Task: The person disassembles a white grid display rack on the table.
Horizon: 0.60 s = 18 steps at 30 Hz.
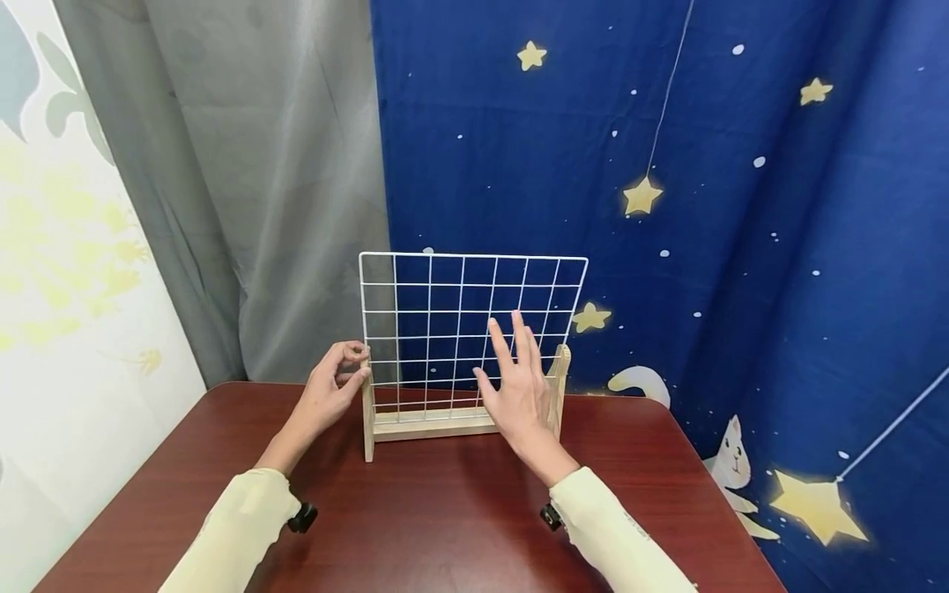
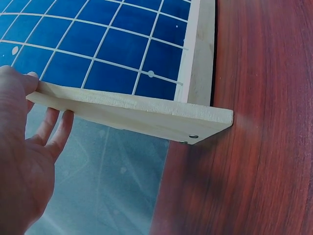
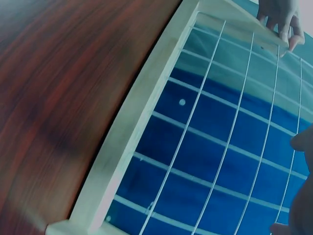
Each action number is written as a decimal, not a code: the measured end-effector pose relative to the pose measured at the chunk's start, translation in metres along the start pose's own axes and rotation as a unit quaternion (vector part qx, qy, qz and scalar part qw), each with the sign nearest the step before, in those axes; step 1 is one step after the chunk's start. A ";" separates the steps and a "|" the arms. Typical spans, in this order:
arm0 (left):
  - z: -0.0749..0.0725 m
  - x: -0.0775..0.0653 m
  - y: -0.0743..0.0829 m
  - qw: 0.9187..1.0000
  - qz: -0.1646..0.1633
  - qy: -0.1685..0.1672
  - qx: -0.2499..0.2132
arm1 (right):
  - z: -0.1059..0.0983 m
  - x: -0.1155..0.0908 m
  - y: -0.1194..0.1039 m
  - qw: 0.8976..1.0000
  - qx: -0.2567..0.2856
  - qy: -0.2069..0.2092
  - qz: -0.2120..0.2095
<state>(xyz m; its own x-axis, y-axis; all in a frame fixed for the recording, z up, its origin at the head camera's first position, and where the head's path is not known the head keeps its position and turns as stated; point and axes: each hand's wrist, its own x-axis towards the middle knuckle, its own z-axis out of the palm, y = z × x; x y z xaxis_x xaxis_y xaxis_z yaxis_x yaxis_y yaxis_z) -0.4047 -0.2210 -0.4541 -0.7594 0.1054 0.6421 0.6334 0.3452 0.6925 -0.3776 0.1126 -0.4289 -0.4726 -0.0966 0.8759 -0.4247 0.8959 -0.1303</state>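
A white wire grid panel point(image 1: 428, 311) stands upright in a light wooden stand point(image 1: 437, 427) on the table. At the left, my left hand point(image 1: 326, 390) grips the upper end of the stand's left side piece point(image 2: 142, 111), thumb on one side and fingers on the other. My right hand point(image 1: 519, 397) is in front of the grid's right part, near the right side piece point(image 1: 564, 362), with its fingers spread and extended. Whether its palm touches that side piece cannot be told. In the right wrist view only part of the right hand point(image 3: 304, 196) shows, at the right edge.
The stand rests on a dark red wooden table point(image 1: 445, 519) near its back edge. Behind hang a grey curtain point(image 1: 296, 165) and a blue curtain point(image 1: 519, 165) with stars. A pale patterned surface point(image 1: 67, 329) is at the left.
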 end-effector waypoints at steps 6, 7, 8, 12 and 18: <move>0.001 0.000 0.000 1.000 0.001 0.000 0.003 | 0.012 0.008 -0.020 1.000 -0.002 0.012 -0.028; 0.001 0.000 0.000 1.000 0.003 0.000 0.004 | 0.013 0.009 -0.023 1.000 -0.002 0.012 -0.028; 0.001 0.000 0.000 1.000 0.004 0.001 0.004 | 0.015 0.010 -0.024 1.000 -0.001 0.011 -0.027; 0.001 0.000 0.000 1.000 0.009 0.003 0.000 | 0.019 0.013 -0.028 1.000 0.001 -0.003 -0.022; 0.000 0.000 0.001 1.000 0.004 0.009 -0.004 | 0.030 0.013 -0.027 1.000 0.003 -0.014 -0.023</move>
<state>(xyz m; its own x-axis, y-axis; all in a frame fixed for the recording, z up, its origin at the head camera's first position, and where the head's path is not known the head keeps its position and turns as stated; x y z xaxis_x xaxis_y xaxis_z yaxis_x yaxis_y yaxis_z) -0.4044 -0.2206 -0.4537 -0.7522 0.0911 0.6527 0.6401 0.3367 0.6906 -0.3952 0.0745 -0.4281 -0.4732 -0.1500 0.8681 -0.4509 0.8878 -0.0924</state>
